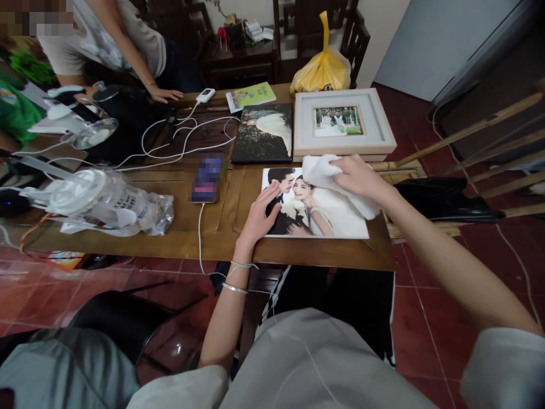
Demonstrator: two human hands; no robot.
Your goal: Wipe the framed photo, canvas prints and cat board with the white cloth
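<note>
Bunched soft white cloth (318, 169) over the corner of a glossy rectangular wedding portrait (327, 224)

The portrait lies flat near the front edge of a long brown wooden table (170, 244), toward its right end. The right hand (355, 173) is closed around the cloth at the upper right; the left hand (259, 217), well apart from it, rests with fingers extended on the portrait's left side. Just behind are a dark square photo panel (259, 133) and, beside it, a thick pale frame (304, 128) holding a smaller picture. A knotted yellow plastic bag (322, 71) sits behind the frame. To the left lies a phone with a purple-lit screen (207, 179), and another person's hand (166, 94) rests by the table's far edge
</note>
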